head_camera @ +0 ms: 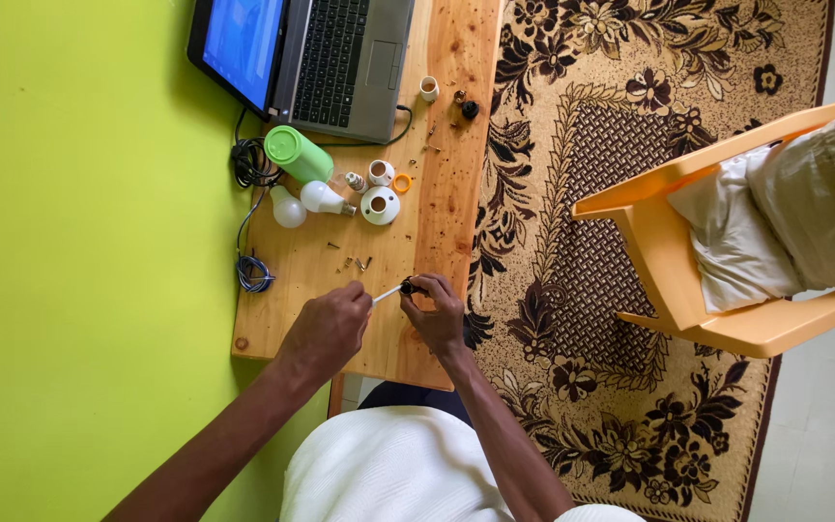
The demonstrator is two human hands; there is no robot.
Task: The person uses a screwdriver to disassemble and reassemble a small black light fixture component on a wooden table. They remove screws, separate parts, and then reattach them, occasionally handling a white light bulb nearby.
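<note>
My left hand [329, 324] grips a thin tool with a pale shaft [388, 292], probably a screwdriver, its tip pointing at a small dark part [407, 286]. My right hand [434, 311] pinches that small dark part just above the wooden table [446, 145]. Both hands meet near the table's front edge. A few loose screws [355, 262] lie a little beyond my left hand. Farther back lie white bulb pieces: a round dome [288, 208], a bulb body with a metal base [325, 199] and a white housing cup [380, 205].
An open laptop [306, 53] stands at the table's far end, with a green cylindrical container [297, 154] and coiled black cables [252, 164] beside it. A small orange ring [402, 183] lies nearby. An orange plastic chair [688, 251] with cloth on it stands on the patterned rug [572, 116].
</note>
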